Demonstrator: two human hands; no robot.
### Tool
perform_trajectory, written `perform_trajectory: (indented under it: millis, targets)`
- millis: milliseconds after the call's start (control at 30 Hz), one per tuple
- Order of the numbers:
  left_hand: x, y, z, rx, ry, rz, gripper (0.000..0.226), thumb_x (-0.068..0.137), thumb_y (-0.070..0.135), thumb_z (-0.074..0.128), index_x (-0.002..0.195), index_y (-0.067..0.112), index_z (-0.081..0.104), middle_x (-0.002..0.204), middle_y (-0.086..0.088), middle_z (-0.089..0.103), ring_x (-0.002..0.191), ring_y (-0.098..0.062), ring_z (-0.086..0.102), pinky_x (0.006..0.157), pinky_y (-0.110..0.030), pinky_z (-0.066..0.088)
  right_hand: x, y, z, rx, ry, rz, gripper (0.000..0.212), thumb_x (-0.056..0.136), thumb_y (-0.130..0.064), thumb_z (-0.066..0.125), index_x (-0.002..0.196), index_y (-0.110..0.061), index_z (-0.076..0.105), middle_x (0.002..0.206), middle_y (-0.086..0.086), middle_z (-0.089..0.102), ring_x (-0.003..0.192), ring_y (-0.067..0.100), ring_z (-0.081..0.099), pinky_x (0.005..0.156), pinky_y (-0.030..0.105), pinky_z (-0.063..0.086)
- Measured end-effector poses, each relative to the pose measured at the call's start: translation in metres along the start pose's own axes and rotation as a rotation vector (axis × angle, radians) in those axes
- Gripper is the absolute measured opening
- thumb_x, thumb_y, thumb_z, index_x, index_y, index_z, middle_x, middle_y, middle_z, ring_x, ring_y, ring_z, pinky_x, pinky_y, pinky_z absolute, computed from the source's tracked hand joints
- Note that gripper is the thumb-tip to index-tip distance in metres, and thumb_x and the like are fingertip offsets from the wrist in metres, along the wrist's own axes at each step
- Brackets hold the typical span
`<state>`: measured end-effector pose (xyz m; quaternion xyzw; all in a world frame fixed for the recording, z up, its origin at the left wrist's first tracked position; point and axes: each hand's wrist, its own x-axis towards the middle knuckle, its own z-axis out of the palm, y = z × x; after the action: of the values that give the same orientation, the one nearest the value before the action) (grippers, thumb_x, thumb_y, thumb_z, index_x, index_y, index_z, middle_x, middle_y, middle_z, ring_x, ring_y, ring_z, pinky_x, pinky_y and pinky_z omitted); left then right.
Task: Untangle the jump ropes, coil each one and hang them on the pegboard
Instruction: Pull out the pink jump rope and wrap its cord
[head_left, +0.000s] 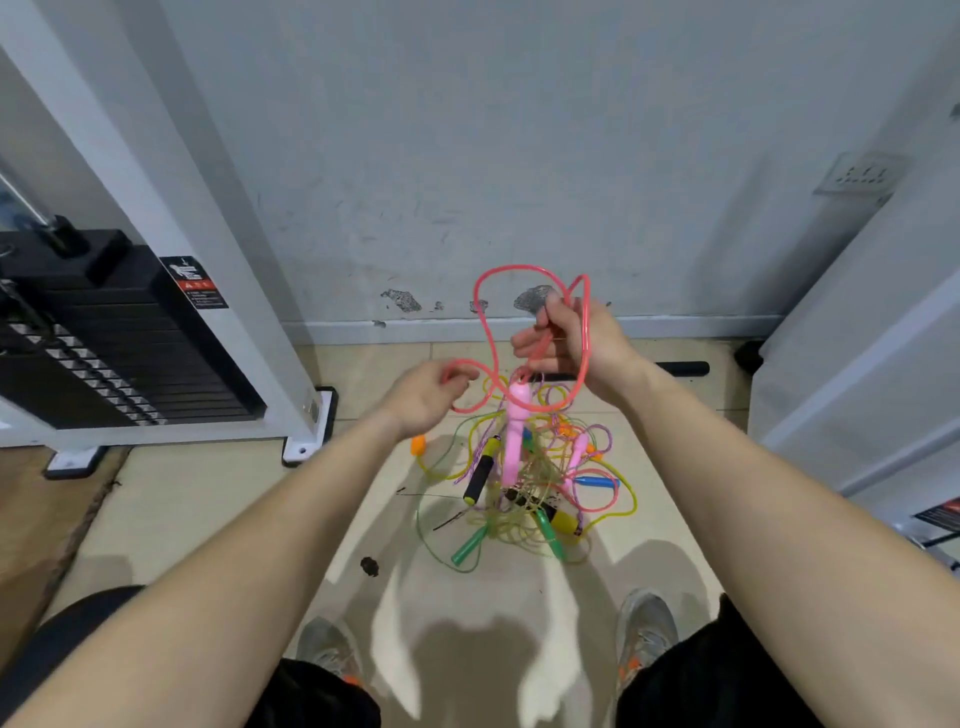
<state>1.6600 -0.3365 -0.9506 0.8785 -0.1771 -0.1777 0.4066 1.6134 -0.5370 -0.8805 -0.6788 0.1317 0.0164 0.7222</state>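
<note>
A pink jump rope (485, 317) loops in the air in front of me. My right hand (576, 343) grips its loops, and a pink handle (514, 431) dangles below that hand. My left hand (426, 395) pinches another stretch of the same pink rope, lower and to the left. On the floor beneath lies a tangled pile of ropes (524, 499) in yellow, green, purple and orange, with black-and-yellow, green, blue and pink handles sticking out. No pegboard is in view.
A weight-stack machine (104, 338) with a white frame (218, 249) stands at the left. A grey wall (467, 156) is straight ahead and a white panel (857, 364) at the right. A black bar (680, 369) lies by the wall. My shoes (644, 634) are near the pile.
</note>
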Motion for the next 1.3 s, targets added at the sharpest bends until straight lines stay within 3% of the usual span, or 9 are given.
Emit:
perform_trajectory:
  millis: [133,300,433,533,700,900,1033,1233,1300]
  targets:
    - [-0.009,0.015,0.030,-0.408,-0.062,-0.001,0.030,0.103,0.006,0.046,0.130,0.010,0.058,0.113,0.006,0.063,0.099,0.001,0.058,0.078,-0.002,0.040,-0.002,-0.023,0.016,0.144,-0.006,-0.038,0.033,0.109,-0.031,0.037,0.083,-0.014,0.049,0.065,0.006,0.073,0.059,0.016,0.072,0.050,0.025,0.057]
    - [-0.015,0.012,0.047,-0.712,-0.132,-0.102,0.046,0.108,0.028,0.033,0.091,0.000,0.065,0.080,-0.016,0.068,0.080,-0.020,0.066,0.084,-0.026,0.053,0.000,-0.036,0.017,0.309,0.038,-0.086,0.032,0.109,-0.031,0.037,0.083,-0.015,0.049,0.064,0.005,0.072,0.059,0.016,0.072,0.050,0.023,0.056]
    - [-0.023,-0.002,0.048,-0.638,-0.185,-0.118,0.056,0.109,0.031,0.028,0.074,0.004,0.063,0.065,-0.011,0.061,0.061,-0.020,0.062,0.073,-0.026,0.053,0.005,-0.047,0.007,0.320,0.125,-0.190,0.035,0.109,-0.029,0.036,0.081,-0.014,0.049,0.068,0.007,0.073,0.063,0.019,0.072,0.054,0.025,0.058]
    - [-0.031,-0.025,0.052,-0.464,-0.144,-0.171,0.053,0.109,0.027,0.032,0.067,0.007,0.057,0.061,-0.009,0.056,0.054,-0.013,0.056,0.077,-0.035,0.047,0.009,-0.047,-0.003,0.157,0.246,-0.267,0.038,0.109,-0.029,0.037,0.077,-0.014,0.049,0.070,0.010,0.071,0.063,0.021,0.070,0.054,0.028,0.055]
    - [-0.033,-0.011,0.030,-0.635,0.040,-0.412,0.033,0.104,0.026,0.037,0.072,0.022,0.045,0.062,0.002,0.034,0.045,-0.012,0.039,0.050,-0.028,0.053,0.008,-0.009,-0.023,-0.507,0.398,-0.265,0.035,0.099,-0.018,0.038,0.069,-0.023,0.056,0.064,-0.001,0.069,0.057,0.021,0.069,0.054,0.032,0.056]
    - [-0.020,0.053,-0.019,-1.076,-0.099,-0.340,0.040,0.105,0.040,0.033,0.073,0.022,0.049,0.057,0.006,0.032,0.049,-0.013,0.039,0.061,-0.046,0.061,-0.005,0.051,-0.025,-0.578,0.095,-0.040,0.013,0.087,-0.017,0.049,0.087,-0.019,0.062,0.071,-0.004,0.061,0.058,0.011,0.049,0.056,0.029,0.036]
    - [-0.012,0.091,-0.031,-1.316,-0.104,-0.329,0.040,0.106,0.034,0.030,0.072,0.017,0.043,0.050,0.002,0.037,0.045,-0.016,0.042,0.058,-0.043,0.061,-0.024,0.077,-0.017,-0.320,-0.063,0.050,0.053,0.056,-0.015,0.047,0.105,-0.012,0.067,0.066,-0.004,0.053,0.060,0.014,0.043,0.059,0.030,0.034]
    - [-0.002,0.119,-0.033,-1.555,-0.014,-0.371,0.041,0.107,0.031,0.030,0.072,0.011,0.041,0.057,-0.003,0.035,0.039,-0.021,0.051,0.069,-0.067,0.049,-0.038,0.103,-0.007,-0.420,-0.277,0.050,0.004,0.093,-0.013,0.065,0.095,-0.015,0.062,0.061,-0.008,0.035,0.058,0.024,0.049,0.056,0.029,0.041]
    - [-0.002,0.121,-0.035,-1.483,0.066,-0.341,0.040,0.107,0.030,0.030,0.074,0.011,0.042,0.061,-0.006,0.041,0.046,-0.021,0.054,0.058,-0.056,0.057,-0.036,0.104,-0.003,-0.437,-0.204,0.080,0.031,0.103,-0.031,0.053,0.077,-0.014,0.056,0.058,-0.002,0.039,0.051,0.020,0.040,0.052,0.032,0.038]
